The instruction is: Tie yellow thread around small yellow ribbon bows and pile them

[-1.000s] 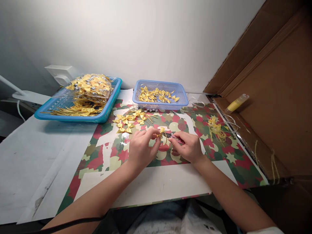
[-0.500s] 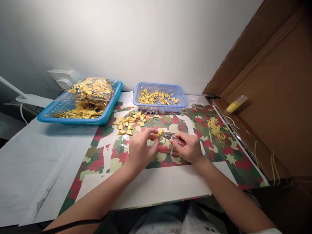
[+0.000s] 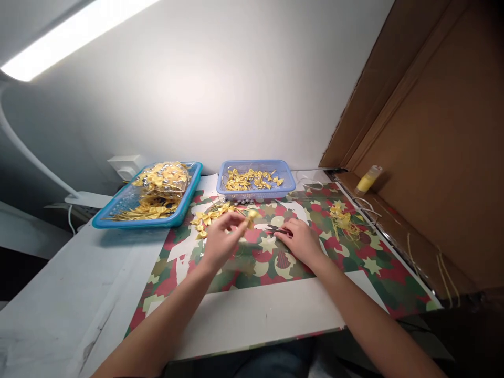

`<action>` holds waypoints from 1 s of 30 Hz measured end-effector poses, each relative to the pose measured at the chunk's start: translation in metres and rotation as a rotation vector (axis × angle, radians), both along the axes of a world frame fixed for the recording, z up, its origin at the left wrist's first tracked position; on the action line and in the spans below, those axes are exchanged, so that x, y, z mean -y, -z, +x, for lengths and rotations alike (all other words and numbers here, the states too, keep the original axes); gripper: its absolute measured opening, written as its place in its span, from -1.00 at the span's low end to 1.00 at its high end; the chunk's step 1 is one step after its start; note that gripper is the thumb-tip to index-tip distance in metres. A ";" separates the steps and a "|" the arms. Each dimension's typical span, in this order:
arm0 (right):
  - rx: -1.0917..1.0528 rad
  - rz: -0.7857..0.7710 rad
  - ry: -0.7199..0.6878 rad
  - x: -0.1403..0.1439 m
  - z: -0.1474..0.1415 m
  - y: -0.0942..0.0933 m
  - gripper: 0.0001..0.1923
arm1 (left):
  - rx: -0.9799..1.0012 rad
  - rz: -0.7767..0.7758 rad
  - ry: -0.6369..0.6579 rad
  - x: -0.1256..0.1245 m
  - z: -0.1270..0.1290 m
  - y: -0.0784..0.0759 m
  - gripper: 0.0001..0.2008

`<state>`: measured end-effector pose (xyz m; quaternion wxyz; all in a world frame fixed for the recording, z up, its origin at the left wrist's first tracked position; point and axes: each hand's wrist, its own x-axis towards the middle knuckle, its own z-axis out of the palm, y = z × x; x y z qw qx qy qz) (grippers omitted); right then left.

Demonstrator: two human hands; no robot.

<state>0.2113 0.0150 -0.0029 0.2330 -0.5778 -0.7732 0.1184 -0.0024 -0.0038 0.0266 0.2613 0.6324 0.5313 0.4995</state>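
Note:
My left hand (image 3: 221,241) pinches a small yellow ribbon bow (image 3: 252,215) above the patterned paper sheet (image 3: 354,262), a little in front of the lilac basket (image 3: 255,181). My right hand (image 3: 299,240) rests on the sheet and grips small scissors (image 3: 277,230), their tips pointing left toward the bow. A cluster of loose yellow bows (image 3: 208,218) lies just beyond my left hand.
A turquoise tray (image 3: 118,212) at the back left holds bagged bows. Yellow thread scraps (image 3: 342,219) lie at the right. A yellow glue bottle (image 3: 367,181) leans on the cardboard wall (image 3: 441,157). A white lamp arm (image 3: 27,152) and a wall socket (image 3: 126,165) stand at the left.
My head has tilted up, so the table sits lower in view. My left hand has carried the bow away from the scissors, toward the lilac basket. My right hand has lowered onto the sheet.

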 end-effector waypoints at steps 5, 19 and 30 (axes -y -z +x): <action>-0.005 0.000 -0.021 -0.001 -0.004 0.004 -0.83 | -0.196 0.117 0.032 -0.051 -0.018 -0.024 -0.90; -0.015 0.040 -0.043 -0.002 -0.008 0.011 -0.86 | -0.606 0.139 0.108 -0.149 0.043 -0.024 -0.73; 0.014 0.056 -0.025 0.000 -0.010 0.013 -0.88 | -0.839 -0.020 0.391 -0.049 -0.046 -0.036 -0.95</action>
